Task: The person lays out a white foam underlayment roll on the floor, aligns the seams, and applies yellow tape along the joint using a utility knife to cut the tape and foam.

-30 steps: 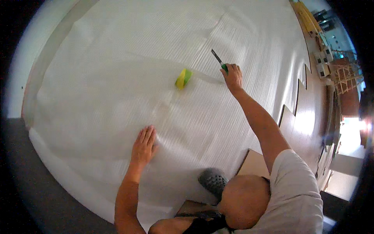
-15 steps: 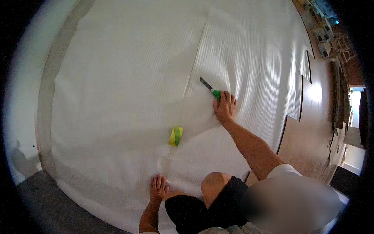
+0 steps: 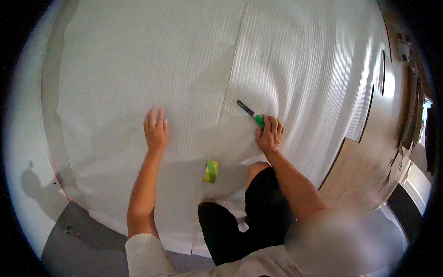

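Note:
My right hand (image 3: 270, 135) grips a green-handled utility knife (image 3: 251, 113), its dark blade lying on the seam between two white ribbed foam sheets (image 3: 138, 69). My left hand (image 3: 156, 129) rests flat on the left sheet, fingers spread and together pointing away from me. A roll of green-yellow tape (image 3: 211, 171) stands on the sheet between my arms, just ahead of my knees in black trousers.
The white foam underlay covers most of the floor. Wooden laminate boards (image 3: 364, 161) with a stepped edge lie to the right. A grey bare floor strip (image 3: 87, 231) and a white wall (image 3: 23, 152) run along the left.
My left hand has moved forward and up onto the sheet. The tape roll now sits closer to my knees, and the view has shifted nearer to the knife and seam.

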